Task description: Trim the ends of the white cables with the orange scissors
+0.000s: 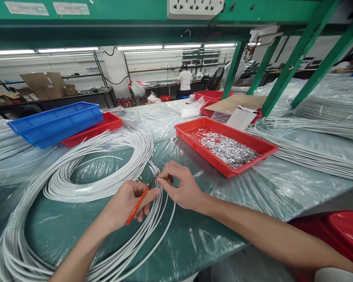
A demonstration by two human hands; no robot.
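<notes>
My left hand [133,201] is closed around a pair of orange-handled pliers [138,205], their dark jaws pointing up and right. At the jaw tips, the thumb and forefinger of my right hand [181,184] are pinched together; what sits between them is too small to make out. A bundle of white cables [153,231] curves up beneath both hands, its ends showing just behind the fingers. One cable [170,223] strays from the bundle and passes under my right hand. Left of the hands lies a large coil of white cables [88,192].
A red tray [191,143] of small silvery metal pieces [229,149] sits to the right. Blue trays [59,123] rest over another red tray [111,122] at left. More cables [312,154] lie right. Green posts [300,58] rise behind; a person [184,80] is farther back.
</notes>
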